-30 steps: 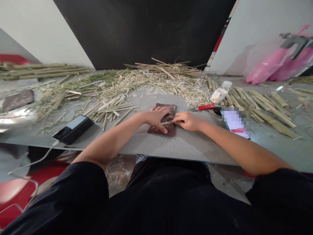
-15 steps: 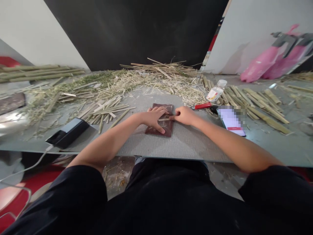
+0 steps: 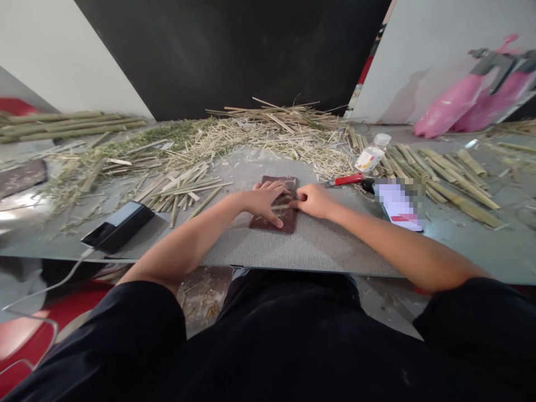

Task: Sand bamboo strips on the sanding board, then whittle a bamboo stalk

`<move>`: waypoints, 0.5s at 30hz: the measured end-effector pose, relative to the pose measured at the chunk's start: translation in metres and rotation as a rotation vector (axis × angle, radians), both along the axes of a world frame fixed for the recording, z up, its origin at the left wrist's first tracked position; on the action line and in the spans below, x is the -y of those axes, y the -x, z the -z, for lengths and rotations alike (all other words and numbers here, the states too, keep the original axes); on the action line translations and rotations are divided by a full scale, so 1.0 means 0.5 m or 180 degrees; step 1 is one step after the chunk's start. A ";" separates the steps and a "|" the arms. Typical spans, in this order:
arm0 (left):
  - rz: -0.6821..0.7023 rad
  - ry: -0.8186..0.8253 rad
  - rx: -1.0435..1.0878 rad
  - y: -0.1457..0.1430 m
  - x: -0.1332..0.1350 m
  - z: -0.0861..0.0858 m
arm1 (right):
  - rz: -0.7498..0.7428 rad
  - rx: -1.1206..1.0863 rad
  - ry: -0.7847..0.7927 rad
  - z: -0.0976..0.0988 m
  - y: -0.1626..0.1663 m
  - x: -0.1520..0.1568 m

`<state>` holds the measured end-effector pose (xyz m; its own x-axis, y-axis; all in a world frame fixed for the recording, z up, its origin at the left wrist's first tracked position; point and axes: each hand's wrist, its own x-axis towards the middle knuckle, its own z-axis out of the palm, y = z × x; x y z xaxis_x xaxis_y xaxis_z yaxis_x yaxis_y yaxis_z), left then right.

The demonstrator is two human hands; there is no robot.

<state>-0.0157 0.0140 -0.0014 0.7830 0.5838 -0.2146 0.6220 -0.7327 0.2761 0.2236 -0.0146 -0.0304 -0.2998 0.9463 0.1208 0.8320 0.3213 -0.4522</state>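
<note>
A thin bamboo strip [image 3: 280, 207] lies across a dark brown, leather-like pad [image 3: 288, 224] on the table in front of me. My left hand [image 3: 264, 201] rests on the pad with its fingers spread, thumb on the near side of the strip and the other fingers beyond it. At the pad's right edge, my right hand [image 3: 315, 201] is curled, pinching the strip's right end between thumb and fingers. Beyond the right hand lies a red-handled knife [image 3: 348, 179], its blade pointing left.
Split bamboo strips [image 3: 188, 187] and shavings [image 3: 268, 137] heap behind the pad. A black box with a cable [image 3: 119, 226] stands left. To the right are a phone [image 3: 397, 206], a small bottle [image 3: 371, 153], bamboo pieces [image 3: 456, 178] and pink spray bottles [image 3: 452, 106].
My right hand and the strip have shifted slightly toward me. My left hand stays spread on the pad. The view has moved a little.
</note>
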 end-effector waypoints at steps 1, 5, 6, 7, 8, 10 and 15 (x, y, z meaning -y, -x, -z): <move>0.0001 -0.0001 0.0009 0.000 0.000 0.001 | -0.0084 -0.0001 0.0043 0.000 0.001 0.000; -0.0016 -0.0038 0.0026 -0.001 -0.003 0.004 | 0.0258 -0.0051 0.0070 0.004 -0.008 -0.021; -0.0021 -0.0039 0.0019 -0.001 -0.003 0.005 | 0.0375 -0.0105 0.0071 0.006 -0.014 -0.030; -0.0015 -0.0035 0.0009 -0.001 -0.004 0.005 | 0.0440 -0.0159 0.0078 0.008 -0.020 -0.040; 0.0000 -0.0032 0.0005 -0.002 -0.004 0.004 | 0.0455 -0.0204 0.0093 0.010 -0.025 -0.048; 0.0041 -0.0024 -0.0001 -0.002 -0.005 0.003 | 0.0455 -0.0251 0.0127 0.011 -0.029 -0.055; -0.0017 -0.0029 0.0015 -0.004 -0.001 0.002 | 0.0532 -0.0198 0.0127 0.006 0.005 -0.010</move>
